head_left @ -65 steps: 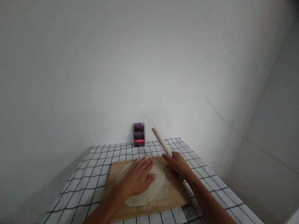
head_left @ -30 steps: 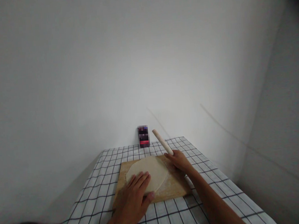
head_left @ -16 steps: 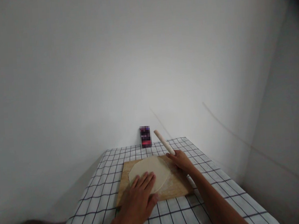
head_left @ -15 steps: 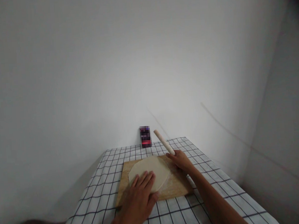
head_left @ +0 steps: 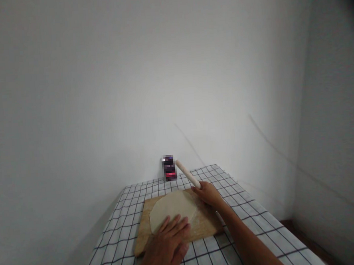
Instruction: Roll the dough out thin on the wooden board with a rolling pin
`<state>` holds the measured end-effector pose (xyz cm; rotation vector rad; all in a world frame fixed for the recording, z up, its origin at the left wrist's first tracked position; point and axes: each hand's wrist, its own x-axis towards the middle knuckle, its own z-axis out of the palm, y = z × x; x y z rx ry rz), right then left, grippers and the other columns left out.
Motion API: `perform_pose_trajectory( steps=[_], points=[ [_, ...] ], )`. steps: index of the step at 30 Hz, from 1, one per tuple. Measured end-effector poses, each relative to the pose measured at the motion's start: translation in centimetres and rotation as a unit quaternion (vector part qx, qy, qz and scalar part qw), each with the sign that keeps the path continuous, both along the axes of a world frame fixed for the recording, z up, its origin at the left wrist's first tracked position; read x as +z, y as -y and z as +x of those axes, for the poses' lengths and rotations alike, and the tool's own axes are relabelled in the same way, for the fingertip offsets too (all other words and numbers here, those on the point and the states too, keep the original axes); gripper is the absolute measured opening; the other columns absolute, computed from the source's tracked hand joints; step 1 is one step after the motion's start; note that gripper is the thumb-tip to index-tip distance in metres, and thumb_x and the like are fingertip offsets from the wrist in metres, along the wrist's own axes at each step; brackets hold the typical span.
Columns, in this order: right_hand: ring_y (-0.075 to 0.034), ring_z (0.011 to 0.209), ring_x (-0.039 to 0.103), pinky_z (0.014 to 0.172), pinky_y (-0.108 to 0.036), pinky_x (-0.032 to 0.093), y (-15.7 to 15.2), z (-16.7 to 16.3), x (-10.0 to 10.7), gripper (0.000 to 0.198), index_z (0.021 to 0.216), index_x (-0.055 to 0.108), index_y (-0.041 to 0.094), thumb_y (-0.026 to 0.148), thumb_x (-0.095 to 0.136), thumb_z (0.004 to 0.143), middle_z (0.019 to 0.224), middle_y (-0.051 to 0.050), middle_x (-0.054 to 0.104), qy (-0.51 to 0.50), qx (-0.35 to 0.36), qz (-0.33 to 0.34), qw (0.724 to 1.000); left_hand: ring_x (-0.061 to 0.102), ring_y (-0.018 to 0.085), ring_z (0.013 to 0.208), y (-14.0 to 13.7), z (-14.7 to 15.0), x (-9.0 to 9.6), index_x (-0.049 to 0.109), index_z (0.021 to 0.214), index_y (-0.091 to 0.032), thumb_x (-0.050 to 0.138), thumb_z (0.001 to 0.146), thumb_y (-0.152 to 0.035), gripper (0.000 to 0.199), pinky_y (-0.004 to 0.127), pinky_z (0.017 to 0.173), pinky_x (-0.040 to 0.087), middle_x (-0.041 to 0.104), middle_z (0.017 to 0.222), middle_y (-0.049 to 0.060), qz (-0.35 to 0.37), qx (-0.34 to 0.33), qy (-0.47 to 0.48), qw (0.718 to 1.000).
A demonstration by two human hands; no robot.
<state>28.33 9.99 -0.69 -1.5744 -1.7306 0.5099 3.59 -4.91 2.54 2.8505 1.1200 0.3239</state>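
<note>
A flat, rolled-out sheet of pale dough point(head_left: 172, 206) lies on a wooden board point(head_left: 208, 224). My left hand point(head_left: 171, 238) rests on the dough's near edge, palm down with fingers stretched out. At the board's right side, my right hand point(head_left: 207, 194) is wrapped round one end of a wooden rolling pin point(head_left: 188, 173). The pin slants up and away to the left, its far end raised beyond the dough. Part of the dough's near side is hidden under my left hand.
The board sits on a table with a white cloth checked in black lines point(head_left: 122, 216). At the table's back stands a small dark, blurred-out object point(head_left: 169, 167) against the white wall point(head_left: 162, 89). A second wall point(head_left: 333, 139) rises on the right.
My left hand has slid nearer to the dough's front edge. The rolling pin stays in my right hand, slightly lower in view. The camera view has shifted a little.
</note>
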Motion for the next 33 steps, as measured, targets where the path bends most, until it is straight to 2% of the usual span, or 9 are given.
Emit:
perform_pose_trajectory(
  steps=[3, 6, 8, 11, 15, 18, 21, 28, 33],
  points=[
    [-0.016, 0.067, 0.062, 0.057, -0.024, 0.031, 0.2, 0.0, 0.2, 0.032, 0.087, 0.069, 0.016, 0.046, 0.061, 0.091, 0.076, -0.006, 0.07, 0.02, 0.013, 0.005, 1.0, 0.048, 0.021, 0.139, -0.1, -0.4, -1.1, 0.05, 0.146, -0.034, 0.047, 0.101, -0.041, 0.045, 0.045, 0.121, 0.034, 0.055, 0.148, 0.0, -0.029, -0.005, 0.075, 0.997],
    [-0.015, 0.067, 0.06, 0.055, -0.023, 0.031, 0.5, 0.2, 0.9, 0.032, 0.089, 0.069, 0.015, 0.046, 0.06, 0.091, 0.078, -0.005, 0.071, 0.044, 0.082, -0.009, 0.996, 0.07, 0.022, 0.112, -0.9, -1.6, -1.9, 0.074, 0.11, -0.027, 0.052, 0.097, -0.046, 0.032, 0.038, 0.105, 0.053, 0.076, 0.117, 0.004, -0.026, 0.11, 0.229, 0.967],
    [-0.014, 0.065, 0.058, 0.055, -0.023, 0.031, 1.0, 0.4, 2.0, 0.031, 0.092, 0.07, 0.015, 0.045, 0.063, 0.088, 0.079, -0.004, 0.071, 0.081, 0.138, -0.028, 0.987, 0.074, 0.024, 0.098, -1.5, -2.8, -1.3, 0.075, 0.087, -0.024, 0.056, 0.093, -0.053, 0.036, 0.037, 0.093, 0.059, 0.079, 0.1, 0.005, 0.002, 0.195, 0.316, 0.929],
    [-0.013, 0.064, 0.056, 0.057, -0.024, 0.03, 2.7, 0.1, 3.7, 0.031, 0.088, 0.072, 0.017, 0.048, 0.07, 0.083, 0.077, -0.002, 0.07, 0.157, 0.198, -0.015, 0.967, 0.074, 0.026, 0.096, -2.1, -4.3, 1.1, 0.076, 0.086, -0.022, 0.057, 0.089, -0.062, 0.043, 0.041, 0.09, 0.06, 0.079, 0.098, 0.006, 0.054, 0.243, 0.373, 0.894],
    [-0.015, 0.065, 0.056, 0.058, -0.026, 0.029, 6.2, -1.0, 4.3, 0.045, 0.077, 0.069, 0.02, 0.065, 0.072, 0.077, 0.072, -0.002, 0.067, 0.245, 0.233, 0.041, 0.94, 0.065, 0.024, 0.118, -2.2, -4.5, 2.2, 0.076, 0.101, -0.023, 0.04, 0.1, -0.052, 0.046, 0.044, 0.107, 0.05, 0.075, 0.117, 0.007, 0.109, 0.202, 0.33, 0.916],
    [-0.018, 0.073, 0.06, 0.062, -0.027, 0.034, 8.1, -1.6, 3.4, 0.053, 0.086, 0.069, 0.021, 0.073, 0.068, 0.076, 0.083, -0.003, 0.069, 0.262, 0.231, 0.079, 0.934, 0.052, 0.026, 0.135, -2.7, -3.6, -0.3, 0.068, 0.125, -0.025, 0.035, 0.103, -0.044, 0.044, 0.05, 0.113, 0.043, 0.065, 0.136, 0.007, 0.136, 0.186, 0.217, 0.948],
    [-0.021, 0.089, 0.061, 0.076, -0.03, 0.041, 8.7, -1.9, 2.7, 0.048, 0.102, 0.066, 0.02, 0.065, 0.051, 0.093, 0.1, -0.007, 0.068, 0.25, 0.197, 0.129, 0.939, 0.047, 0.031, 0.14, -4.0, -2.9, -3.0, 0.059, 0.137, -0.023, 0.038, 0.102, -0.043, 0.045, 0.059, 0.116, 0.035, 0.06, 0.143, 0.009, 0.178, 0.215, 0.123, 0.952],
    [-0.024, 0.11, 0.056, 0.095, -0.04, 0.041, 5.3, -3.4, 2.5, 0.045, 0.111, 0.066, 0.022, 0.041, 0.025, 0.106, 0.114, -0.011, 0.065, 0.291, 0.113, 0.102, 0.944, 0.058, 0.026, 0.126, -8.0, -2.6, -2.1, 0.065, 0.122, -0.021, 0.033, 0.104, -0.038, 0.041, 0.047, 0.111, 0.039, 0.069, 0.129, 0.008, 0.161, 0.259, 0.078, 0.949],
    [-0.026, 0.124, 0.053, 0.1, -0.045, 0.04, 1.0, -4.5, 2.8, 0.047, 0.138, 0.055, 0.025, 0.042, 0.027, 0.105, 0.136, -0.011, 0.06, 0.267, 0.14, 0.052, 0.952, 0.063, 0.026, 0.115, -10.6, -2.8, -1.6, 0.069, 0.111, -0.022, 0.035, 0.102, -0.037, 0.038, 0.044, 0.107, 0.04, 0.073, 0.119, 0.008, 0.136, 0.289, 0.078, 0.944]
  ],
)
